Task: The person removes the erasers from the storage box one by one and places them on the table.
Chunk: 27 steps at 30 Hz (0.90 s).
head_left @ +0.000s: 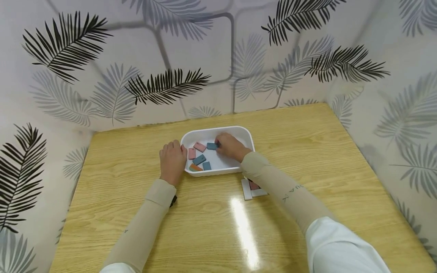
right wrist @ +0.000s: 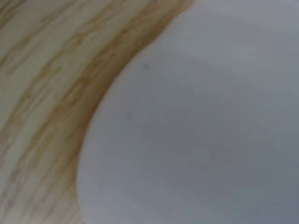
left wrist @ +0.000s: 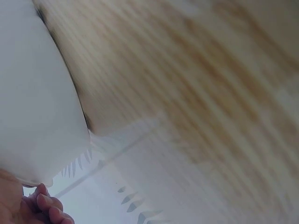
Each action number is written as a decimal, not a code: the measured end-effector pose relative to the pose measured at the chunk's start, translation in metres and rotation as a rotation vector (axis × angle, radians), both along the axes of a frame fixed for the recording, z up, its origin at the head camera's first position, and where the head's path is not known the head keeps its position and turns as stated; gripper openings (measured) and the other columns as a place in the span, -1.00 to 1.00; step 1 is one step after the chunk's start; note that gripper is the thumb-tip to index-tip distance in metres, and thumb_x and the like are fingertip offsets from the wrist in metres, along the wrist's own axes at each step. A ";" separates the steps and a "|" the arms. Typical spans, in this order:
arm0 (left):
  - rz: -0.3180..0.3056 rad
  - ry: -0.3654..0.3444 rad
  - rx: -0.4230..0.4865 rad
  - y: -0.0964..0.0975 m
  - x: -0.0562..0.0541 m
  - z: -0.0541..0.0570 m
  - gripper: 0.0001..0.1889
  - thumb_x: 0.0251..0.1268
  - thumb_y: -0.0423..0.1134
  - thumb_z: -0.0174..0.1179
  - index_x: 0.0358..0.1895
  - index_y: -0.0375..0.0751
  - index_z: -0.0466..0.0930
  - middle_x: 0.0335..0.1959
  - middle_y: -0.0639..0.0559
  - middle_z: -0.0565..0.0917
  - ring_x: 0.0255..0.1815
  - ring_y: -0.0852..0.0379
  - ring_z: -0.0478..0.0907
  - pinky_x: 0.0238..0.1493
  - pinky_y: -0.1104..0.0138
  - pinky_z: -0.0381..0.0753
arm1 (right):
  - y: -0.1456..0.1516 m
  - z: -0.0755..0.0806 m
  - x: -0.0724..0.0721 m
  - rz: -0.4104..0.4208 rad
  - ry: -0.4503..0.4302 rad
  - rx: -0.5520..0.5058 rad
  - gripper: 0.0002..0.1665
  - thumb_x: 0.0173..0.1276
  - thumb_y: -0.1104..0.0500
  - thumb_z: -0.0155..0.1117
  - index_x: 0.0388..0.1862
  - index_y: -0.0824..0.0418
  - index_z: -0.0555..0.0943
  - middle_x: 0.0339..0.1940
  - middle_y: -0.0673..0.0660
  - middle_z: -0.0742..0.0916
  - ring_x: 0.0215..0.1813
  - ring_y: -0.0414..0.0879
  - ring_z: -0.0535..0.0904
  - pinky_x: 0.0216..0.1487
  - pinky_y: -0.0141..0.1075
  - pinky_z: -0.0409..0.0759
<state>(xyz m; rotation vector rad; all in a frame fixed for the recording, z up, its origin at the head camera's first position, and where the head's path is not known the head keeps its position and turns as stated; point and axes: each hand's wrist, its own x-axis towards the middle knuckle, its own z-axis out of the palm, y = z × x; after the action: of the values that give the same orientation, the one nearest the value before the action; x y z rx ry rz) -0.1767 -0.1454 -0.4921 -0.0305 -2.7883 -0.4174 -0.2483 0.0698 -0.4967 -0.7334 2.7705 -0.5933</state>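
A white plastic tray (head_left: 218,172) stands on the wooden table. At its left end, my left hand (head_left: 173,161) holds the rim; in the left wrist view the curled fingers (left wrist: 49,205) show by the tray wall (left wrist: 37,93). Inside the tray, my right hand (head_left: 230,146) pinches the end of a blue rectangular block (head_left: 212,146), partly covering it. Left of it lie two pink blocks (head_left: 200,147), two more blue blocks (head_left: 199,159) and an orange-and-green piece (head_left: 195,167). The right wrist view shows only the tray's outer wall (right wrist: 187,130) and table.
In front of the tray, partly under the right forearm, white strips (head_left: 247,189) border a dark red piece (head_left: 253,185) on the table (head_left: 205,227). A leaf-patterned cloth wall (head_left: 191,57) rises behind and on both sides.
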 end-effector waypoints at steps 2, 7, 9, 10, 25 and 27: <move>0.002 -0.003 0.002 0.000 0.000 0.000 -0.71 0.39 -0.16 -0.11 -0.31 -0.36 0.42 -0.43 -0.19 0.49 -0.38 -0.12 0.38 -0.34 0.11 0.29 | 0.001 0.003 0.001 -0.019 -0.029 -0.001 -0.74 0.20 0.19 0.29 -0.16 0.29 0.57 -0.25 0.10 0.60 -0.15 -0.08 0.45 -0.03 -0.26 0.41; 0.000 -0.009 -0.002 0.000 0.001 0.002 -0.72 0.38 -0.17 -0.07 -0.29 -0.37 0.42 -0.41 -0.19 0.49 -0.37 -0.12 0.38 -0.32 0.11 0.30 | 0.007 0.011 0.004 -0.073 -0.093 -0.010 -0.75 0.11 0.19 0.33 -0.24 0.26 0.56 -0.33 0.07 0.58 -0.23 -0.08 0.44 -0.12 -0.27 0.42; -0.003 -0.004 -0.008 0.000 0.001 0.003 -0.72 0.38 -0.17 -0.07 -0.28 -0.38 0.43 -0.40 -0.20 0.50 -0.37 -0.13 0.38 -0.32 0.11 0.31 | 0.010 0.014 0.006 -0.079 -0.093 -0.026 -0.76 0.08 0.20 0.33 -0.27 0.26 0.56 -0.35 0.07 0.57 -0.26 -0.08 0.44 -0.15 -0.27 0.42; -0.003 -0.001 -0.013 0.000 0.001 0.003 -0.72 0.38 -0.17 -0.07 -0.28 -0.38 0.43 -0.40 -0.20 0.50 -0.37 -0.13 0.38 -0.32 0.11 0.31 | 0.012 0.015 0.007 -0.077 -0.087 -0.039 -0.76 0.07 0.21 0.33 -0.28 0.28 0.56 -0.36 0.08 0.58 -0.27 -0.08 0.44 -0.16 -0.27 0.43; -0.025 0.096 -0.101 -0.002 0.001 0.001 -0.71 0.37 -0.18 -0.08 -0.32 -0.40 0.44 -0.43 -0.21 0.46 -0.38 -0.13 0.35 -0.34 0.11 0.31 | 0.059 0.045 0.046 -0.105 -0.004 -0.240 -0.71 0.11 0.19 0.30 -0.21 0.32 0.56 -0.34 0.11 0.62 -0.30 -0.09 0.51 -0.24 -0.27 0.49; -0.029 0.097 -0.101 -0.003 0.001 0.001 -0.70 0.38 -0.17 -0.10 -0.32 -0.40 0.43 -0.43 -0.21 0.45 -0.38 -0.13 0.34 -0.35 0.11 0.30 | 0.070 0.049 0.053 -0.119 -0.003 -0.265 -0.70 0.12 0.19 0.30 -0.19 0.33 0.56 -0.33 0.12 0.63 -0.29 -0.08 0.52 -0.23 -0.25 0.50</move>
<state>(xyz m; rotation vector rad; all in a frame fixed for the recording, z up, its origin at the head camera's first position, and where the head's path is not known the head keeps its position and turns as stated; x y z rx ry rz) -0.1758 -0.1484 -0.4915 -0.1108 -2.7134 -0.2743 -0.1953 0.1398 -0.4474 -0.6185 2.7776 -0.9991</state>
